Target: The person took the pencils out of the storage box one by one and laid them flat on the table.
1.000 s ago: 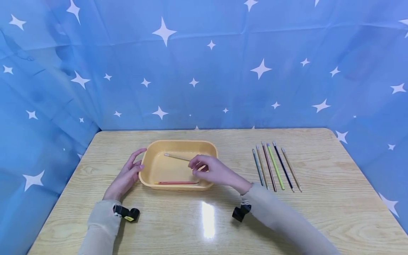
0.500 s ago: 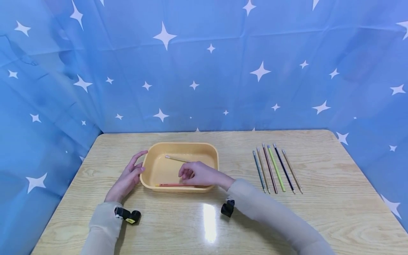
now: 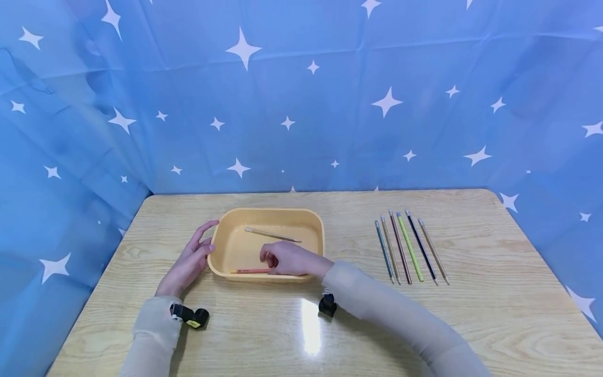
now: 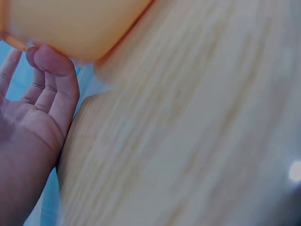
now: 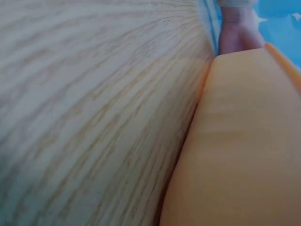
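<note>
A shallow orange-yellow tray point(image 3: 219, 264) stands on the wooden table, left of centre. My left hand point(image 3: 187, 264) touches its left end with fingers and thumb spread along the rim; in the left wrist view that hand point(image 4: 35, 113) is up against the outer wall. Inside the tray lie a red pencil point(image 3: 249, 271) along the near side and a natural-wood pencil point(image 3: 270, 234) farther back. My right hand point(image 3: 294, 259) is low over the red pencil with fingers curled, covering its right part; I cannot tell if they grip it. The right wrist view hides these fingers behind the tray wall point(image 5: 240, 141).
To the right of the tray, several pencils lie side by side on the table point(image 3: 344, 230), among them a lime-green pencil point(image 3: 410, 246) and a dark blue one point(image 3: 421, 246). A blue star-patterned cloth point(image 3: 330, 115) hangs behind the table.
My right hand has moved left and down inside the tray, from beside the natural-wood pencil to over the red pencil. The left hand keeps its place at the tray's end.
</note>
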Motion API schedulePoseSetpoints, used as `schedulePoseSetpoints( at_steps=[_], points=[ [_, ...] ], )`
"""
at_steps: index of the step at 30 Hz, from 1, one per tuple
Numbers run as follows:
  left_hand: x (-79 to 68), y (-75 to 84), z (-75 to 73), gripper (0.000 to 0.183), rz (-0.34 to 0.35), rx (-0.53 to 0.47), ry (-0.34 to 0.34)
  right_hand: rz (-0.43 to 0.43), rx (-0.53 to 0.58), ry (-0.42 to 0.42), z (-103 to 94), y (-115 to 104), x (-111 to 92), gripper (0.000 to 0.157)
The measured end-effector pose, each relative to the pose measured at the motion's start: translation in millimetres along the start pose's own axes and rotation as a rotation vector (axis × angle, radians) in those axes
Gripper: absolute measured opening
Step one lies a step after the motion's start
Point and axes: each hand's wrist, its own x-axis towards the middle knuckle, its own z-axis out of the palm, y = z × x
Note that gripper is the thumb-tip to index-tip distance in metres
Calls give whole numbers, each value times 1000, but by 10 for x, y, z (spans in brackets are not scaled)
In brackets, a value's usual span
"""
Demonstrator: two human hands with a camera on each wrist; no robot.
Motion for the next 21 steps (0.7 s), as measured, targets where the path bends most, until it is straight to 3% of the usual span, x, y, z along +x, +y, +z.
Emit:
schedulePoseSetpoints(
  at_steps=[11,21],
  points=[
    [1,14,4,56,-13,-5,11,60,-46,52,5,-9,4,22],
    [-1,12,2,57,-6,-23,-3,105,101,66,-11,14,-14,21]
  ],
)
